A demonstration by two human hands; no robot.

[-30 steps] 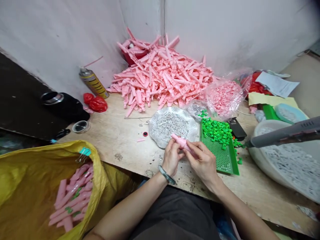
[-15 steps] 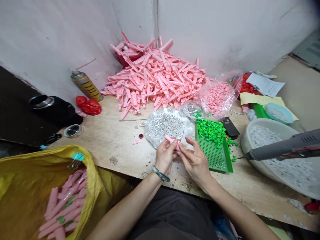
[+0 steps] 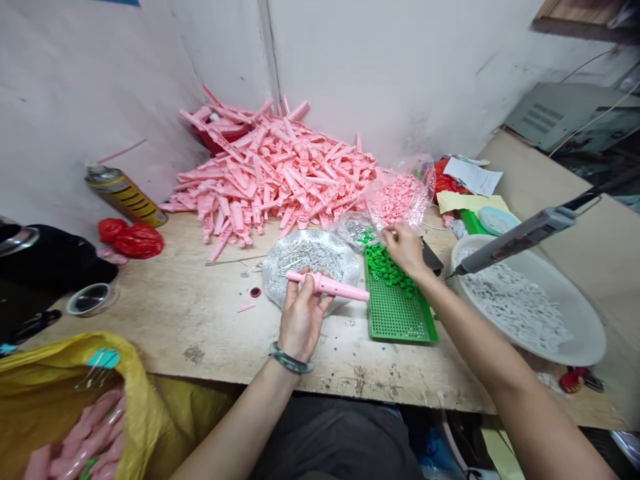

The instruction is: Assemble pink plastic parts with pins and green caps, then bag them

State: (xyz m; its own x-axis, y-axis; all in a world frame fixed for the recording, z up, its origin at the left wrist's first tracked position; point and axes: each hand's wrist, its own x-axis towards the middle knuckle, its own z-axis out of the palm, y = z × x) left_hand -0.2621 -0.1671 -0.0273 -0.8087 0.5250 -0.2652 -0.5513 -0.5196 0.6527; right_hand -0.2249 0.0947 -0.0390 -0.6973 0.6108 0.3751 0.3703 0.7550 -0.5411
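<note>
My left hand [image 3: 303, 320], with a green bangle at the wrist, is closed round a long pink plastic tube [image 3: 343, 289]. The tube lies nearly level above a silvery dish [image 3: 273, 273] of small white and metal parts. My right hand [image 3: 404, 250] reaches over the far end of a green perforated tray [image 3: 400, 323], at the near edge of a clear plastic bag of small pink parts [image 3: 397, 200]. Its fingers are curled together, and what they hold, if anything, is hidden. Small green parts [image 3: 385, 267] lie heaped in the tray below it.
A pile of pink plastic pieces [image 3: 280, 170] stands against the wall. To the right, a grey electric screwdriver [image 3: 520, 240] hangs over a white basin [image 3: 585, 333] of pale parts. A yellow sack [image 3: 143, 400] is at lower left; a spray can [image 3: 125, 197] leans behind it.
My right hand has left the pink tube and moved forward to the bag. The tube now lies level in my left hand alone. The whole view has turned toward the right.
</note>
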